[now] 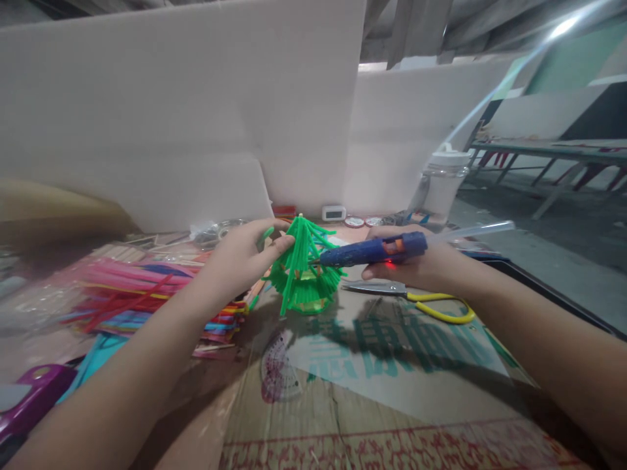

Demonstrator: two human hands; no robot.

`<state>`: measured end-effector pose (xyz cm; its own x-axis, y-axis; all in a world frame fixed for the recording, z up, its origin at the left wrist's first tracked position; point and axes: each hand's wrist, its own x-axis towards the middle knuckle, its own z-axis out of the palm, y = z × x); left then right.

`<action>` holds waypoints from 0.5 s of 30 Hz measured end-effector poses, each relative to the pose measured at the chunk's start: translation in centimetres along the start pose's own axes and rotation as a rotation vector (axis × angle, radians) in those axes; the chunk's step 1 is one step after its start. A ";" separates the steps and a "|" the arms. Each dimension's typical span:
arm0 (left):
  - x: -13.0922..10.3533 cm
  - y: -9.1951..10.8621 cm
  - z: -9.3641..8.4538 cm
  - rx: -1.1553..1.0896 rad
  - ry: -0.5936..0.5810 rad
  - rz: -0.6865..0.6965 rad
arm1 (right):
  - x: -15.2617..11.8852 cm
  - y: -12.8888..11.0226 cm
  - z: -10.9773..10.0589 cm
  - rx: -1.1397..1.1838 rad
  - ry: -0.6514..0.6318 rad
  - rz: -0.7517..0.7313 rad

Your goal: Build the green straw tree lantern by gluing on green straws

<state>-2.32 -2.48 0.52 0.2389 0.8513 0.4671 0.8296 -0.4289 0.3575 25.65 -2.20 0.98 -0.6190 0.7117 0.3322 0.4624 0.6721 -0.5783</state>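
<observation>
A green cone-shaped tree (306,287), made of fuzzy pipe cleaners in tiers, stands on the table in front of me. My left hand (249,251) pinches a pipe cleaner strand at the tree's upper left side; a short green end sticks out between the fingers. My right hand (416,254) is wrapped round a blue hot glue gun (362,251), with a red light lit on it. The gun's nozzle points left and meets the tree's right side; whether it touches a strand I cannot tell. A clear glue stick (482,229) juts from the gun's back.
Scissors with yellow handles (441,305) lie below my right hand. Bundles of coloured pipe cleaners (142,287) cover the left side. A purple tool (36,398) sits lower left. A clear bottle (443,183), a small white digital display (334,213) and white boards (186,98) stand behind.
</observation>
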 end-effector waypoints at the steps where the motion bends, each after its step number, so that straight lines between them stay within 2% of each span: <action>1: 0.0 0.0 0.0 -0.002 0.000 0.001 | 0.0 0.0 0.0 0.002 -0.002 0.002; 15: -0.1 0.0 -0.1 -0.005 -0.009 0.013 | 0.0 0.8 0.2 -0.072 0.107 -0.013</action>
<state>-2.40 -2.58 0.53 0.2542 0.8485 0.4641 0.8238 -0.4414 0.3558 25.87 -1.65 0.36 -0.5555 0.7182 0.4190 0.5017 0.6913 -0.5200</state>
